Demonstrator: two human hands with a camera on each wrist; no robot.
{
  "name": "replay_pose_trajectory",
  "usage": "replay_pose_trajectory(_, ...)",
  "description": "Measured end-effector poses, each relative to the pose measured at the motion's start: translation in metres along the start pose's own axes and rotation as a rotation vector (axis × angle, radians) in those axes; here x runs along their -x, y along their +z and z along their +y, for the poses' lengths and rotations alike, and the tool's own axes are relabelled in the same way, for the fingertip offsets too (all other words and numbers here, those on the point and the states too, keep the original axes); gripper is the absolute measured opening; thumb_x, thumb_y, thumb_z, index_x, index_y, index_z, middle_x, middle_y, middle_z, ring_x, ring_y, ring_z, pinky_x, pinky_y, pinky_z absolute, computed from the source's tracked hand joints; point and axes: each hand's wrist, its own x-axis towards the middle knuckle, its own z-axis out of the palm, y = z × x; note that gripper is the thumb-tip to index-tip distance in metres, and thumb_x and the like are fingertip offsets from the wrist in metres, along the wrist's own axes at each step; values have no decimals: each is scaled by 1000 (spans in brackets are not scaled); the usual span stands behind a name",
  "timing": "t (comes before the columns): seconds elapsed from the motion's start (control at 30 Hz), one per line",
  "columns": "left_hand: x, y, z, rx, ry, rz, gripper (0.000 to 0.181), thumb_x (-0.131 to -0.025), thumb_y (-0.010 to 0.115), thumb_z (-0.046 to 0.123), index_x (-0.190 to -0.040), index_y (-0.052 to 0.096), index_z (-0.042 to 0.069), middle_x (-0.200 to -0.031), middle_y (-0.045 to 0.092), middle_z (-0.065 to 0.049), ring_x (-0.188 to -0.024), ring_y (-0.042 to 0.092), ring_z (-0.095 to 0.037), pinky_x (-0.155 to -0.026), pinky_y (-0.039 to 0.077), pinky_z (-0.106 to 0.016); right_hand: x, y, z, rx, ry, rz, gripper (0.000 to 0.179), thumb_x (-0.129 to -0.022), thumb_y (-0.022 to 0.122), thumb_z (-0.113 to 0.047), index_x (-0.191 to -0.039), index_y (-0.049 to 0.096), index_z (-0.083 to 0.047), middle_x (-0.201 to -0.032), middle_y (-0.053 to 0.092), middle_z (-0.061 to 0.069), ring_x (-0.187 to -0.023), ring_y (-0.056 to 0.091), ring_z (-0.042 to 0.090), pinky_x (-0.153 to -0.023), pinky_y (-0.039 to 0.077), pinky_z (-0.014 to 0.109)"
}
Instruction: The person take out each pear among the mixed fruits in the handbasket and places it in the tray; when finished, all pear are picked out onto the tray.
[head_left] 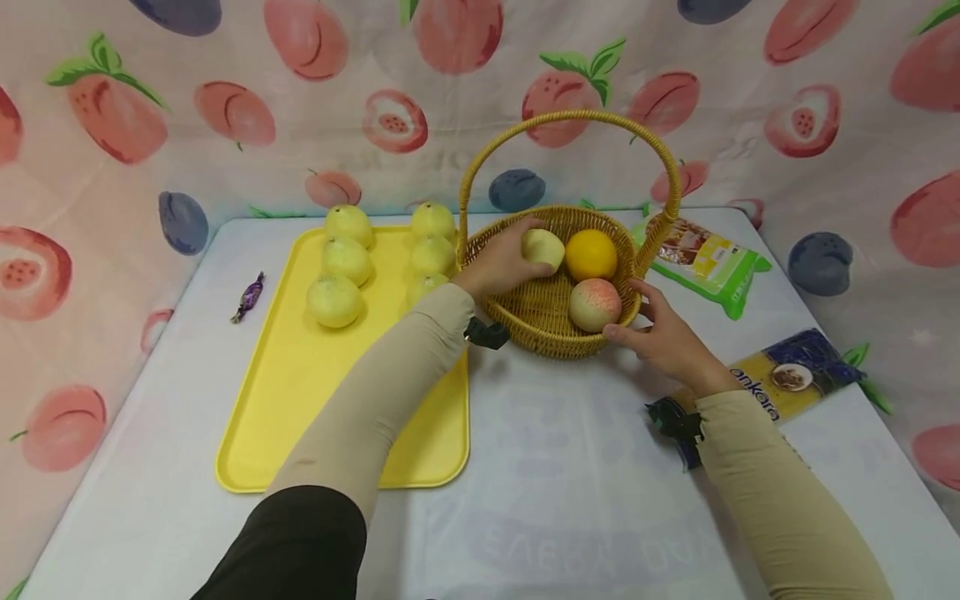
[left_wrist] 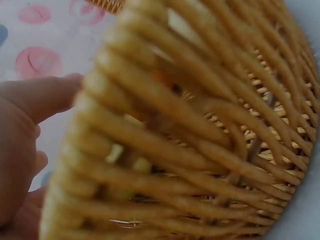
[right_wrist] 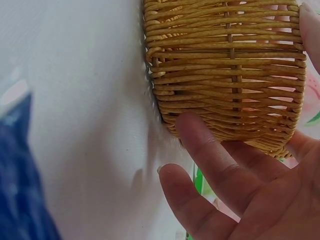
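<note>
In the head view a wicker basket [head_left: 542, 321] with a tall arched handle stands at the back of the table. My left hand [head_left: 501, 260] reaches over its left rim and holds a pale yellow round fruit [head_left: 542, 250] inside it. Beside that fruit lie an orange [head_left: 591, 255] and a peach [head_left: 596, 305]. At the basket's right side my right hand [head_left: 667, 333] grips the rim, thumb at the edge and fingers along the outer wall. The left wrist view mostly shows blurred wicker, which hides the held fruit.
Left of the basket, a yellow tray [head_left: 300, 417] carries several pale yellow round fruits [head_left: 334, 301] in two rows. A purple wrapped candy [head_left: 249, 297] lies left of it. On the right are a green package [head_left: 705, 258] and a blue-and-gold packet [head_left: 795, 375], partly behind the right wrist.
</note>
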Motion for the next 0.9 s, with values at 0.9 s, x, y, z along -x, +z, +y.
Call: replay_pose_trajectory(0.9,-11,12,-4,-114,-121,-73,74,-88,77,36,-151,44,14,-159,22,-11,-143,22,-29,-102,41,-43,0,1,1,-4,-2,5,112,-87,68,-63,-162,-5,-24,-163,11,27,-145,18,50,-108,21,71)
